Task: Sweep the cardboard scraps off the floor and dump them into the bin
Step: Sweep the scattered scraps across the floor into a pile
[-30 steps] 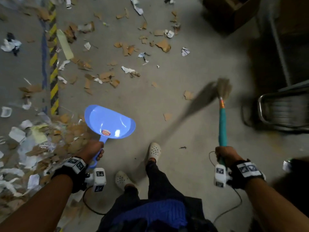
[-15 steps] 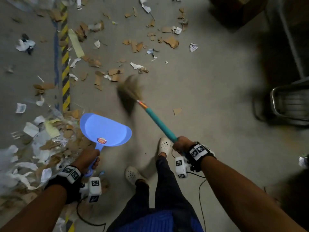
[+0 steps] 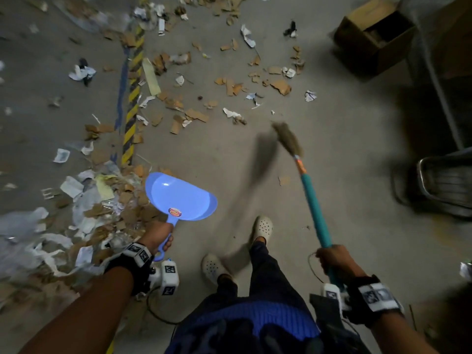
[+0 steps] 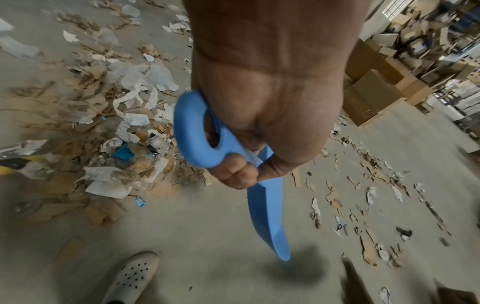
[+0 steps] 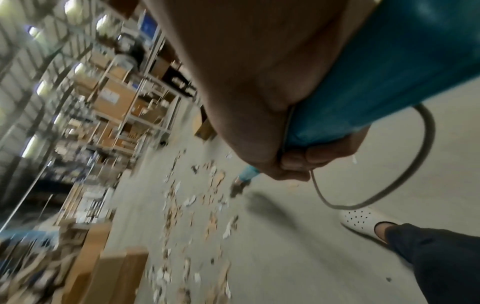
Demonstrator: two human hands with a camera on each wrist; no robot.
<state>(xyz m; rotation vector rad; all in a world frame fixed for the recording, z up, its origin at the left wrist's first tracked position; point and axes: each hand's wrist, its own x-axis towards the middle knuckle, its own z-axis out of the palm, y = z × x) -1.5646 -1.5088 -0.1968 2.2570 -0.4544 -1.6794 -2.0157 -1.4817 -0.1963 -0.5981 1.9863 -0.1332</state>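
Right hand [image 3: 334,260] grips the broom [image 3: 313,200], left hand [image 3: 159,237] holds the empty dustpan [image 3: 178,198], cardboard scraps [image 3: 229,85] litter the frame's top middle, so short strokes toward the lower-left pile [image 3: 102,213] probably work best.

The broom head [image 3: 287,139] is motion-blurred; the right wrist view's shelves [image 5: 103,102] smear beyond reading.

One dustpan [image 3: 181,198] and one broom [image 3: 310,198] are showing. Two hands are showing, left [image 3: 158,236] and right [image 3: 337,261], each gripping one tool. Two white shoes [image 3: 263,227] are standing on the floor. One open box [image 3: 374,37] is sitting nearby. The scraps [image 3: 196,114] are lying too many and too blurred for counting.
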